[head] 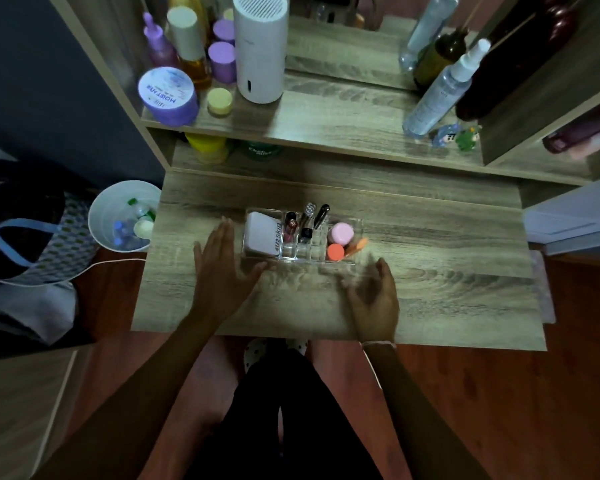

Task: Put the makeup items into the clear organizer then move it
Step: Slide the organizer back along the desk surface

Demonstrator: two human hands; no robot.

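The clear organizer [356, 224] stands in the middle of the wooden dresser top [430, 289]. Its left compartment holds a white compact [261, 233]. The middle slots hold a red lipstick [290, 221] and two dark tubes [321, 216]. On the right are a pink round jar [341, 233], an orange round jar [335, 252] and an orange stick [356, 247]. My left hand [222, 271] is open, fingers apart, just left of the organizer's near corner. My right hand [374, 296] is open and blurred, a little in front of its right end. Neither hand holds anything.
A raised shelf [326, 116] behind carries purple and yellow jars, bottles, a white cylinder device [260, 46] and a spray bottle [440, 88]. A white bin [101, 209] with small bottles stands at the left, beside a bag [21, 237]. My knees are below the table's front edge.
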